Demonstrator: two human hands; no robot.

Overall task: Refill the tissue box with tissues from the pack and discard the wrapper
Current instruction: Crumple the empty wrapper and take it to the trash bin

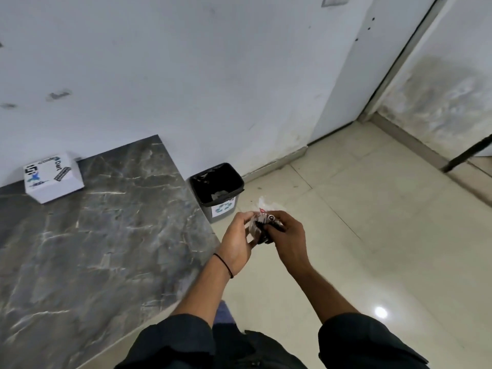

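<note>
A crumpled plastic wrapper (262, 225), clear with dark and red print, is bunched between both my hands over the floor. My left hand (237, 242) grips its left side and my right hand (288, 235) closes over its right side. A white tissue box (53, 178) with blue and black print sits at the far left of the dark marble counter (93, 249), against the wall. A black waste bin (217, 186) with a recycling label stands on the floor beside the counter's end, just beyond and left of my hands.
The bin has a black liner and some scraps inside. Beige floor tiles (372, 222) stretch to the right. A white wall runs behind the counter, with a door frame (394, 73) at the far right.
</note>
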